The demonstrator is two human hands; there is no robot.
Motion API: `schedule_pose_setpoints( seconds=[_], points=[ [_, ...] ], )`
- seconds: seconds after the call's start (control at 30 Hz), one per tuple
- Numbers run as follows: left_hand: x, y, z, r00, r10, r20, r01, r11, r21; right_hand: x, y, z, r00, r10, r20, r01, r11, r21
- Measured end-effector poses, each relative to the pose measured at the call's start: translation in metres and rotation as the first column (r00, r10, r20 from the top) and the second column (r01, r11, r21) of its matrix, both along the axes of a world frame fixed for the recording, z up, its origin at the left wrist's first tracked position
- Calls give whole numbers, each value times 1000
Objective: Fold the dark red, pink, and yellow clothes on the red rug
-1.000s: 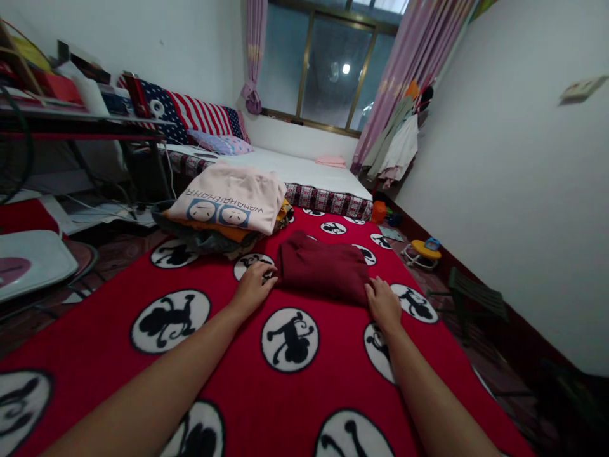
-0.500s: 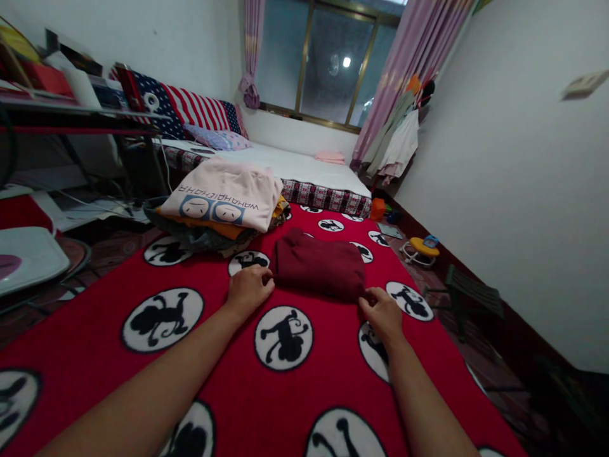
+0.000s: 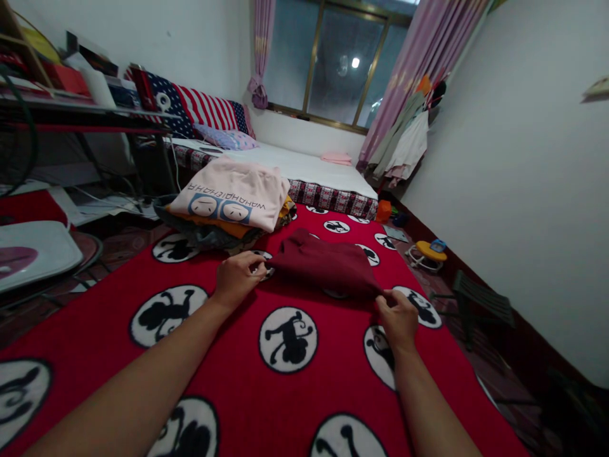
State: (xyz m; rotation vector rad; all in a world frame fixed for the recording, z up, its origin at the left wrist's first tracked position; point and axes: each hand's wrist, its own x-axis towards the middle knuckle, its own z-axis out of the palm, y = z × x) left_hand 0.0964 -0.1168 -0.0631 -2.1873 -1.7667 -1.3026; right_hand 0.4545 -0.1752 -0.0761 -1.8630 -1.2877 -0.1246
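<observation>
Centre of the frame: folded maroon garment (image 3: 328, 263), lying on a red blanket (image 3: 257, 406) with black-and-white monkey roundels. Near edge stretched between two hands and apparently raised slightly, with part of a roundel visible beneath. Left of centre: left hand (image 3: 240, 276), thumb and fingers brought together in a pinch on the near-left corner. Right of centre: right hand (image 3: 398, 316), in a similar pinch on the near-right corner. No clear gap between thumb and fingers at either corner; number of layers caught, impossible to tell.

Handling, as judged from the drape: soft, limp and fairly light, not fragile, probably with enough nap to resist slipping. Likely to sag at mid-edge and to lose the fold if held by a single layer. Best held at both near corners, through every layer, with even tension.

Just beyond, left of centre: pile of folded clothes topped by a pale pink garment (image 3: 231, 190) with lettering, above an orange garment (image 3: 228, 228). Upper middle: white-topped bed (image 3: 295, 166). Right: yellow-seated stool (image 3: 428, 252).
</observation>
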Motion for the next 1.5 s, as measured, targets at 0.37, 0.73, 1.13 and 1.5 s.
schedule_pose_setpoints(
  seconds=[0.37, 0.73, 1.13, 1.5],
  points=[
    [-2, 2, 10, 955, -15, -295, -133, 870, -475, 3, 0, 0, 994, -101, 45, 110, 950, -293],
    [68, 20, 11, 907, -422, -10, 420, 905, -72, -14, 8, 1, 882, 371, 289, -393, 919, 21],
    [109, 103, -8, 933, -309, -184, 214, 888, -407, -24, 12, -9, 760, 556, 336, -474, 829, -297],
    [93, 84, -6, 972, 204, -118, -227, 941, -250, -23, 11, -9, 783, 553, 285, -489, 830, -268]
  ],
)
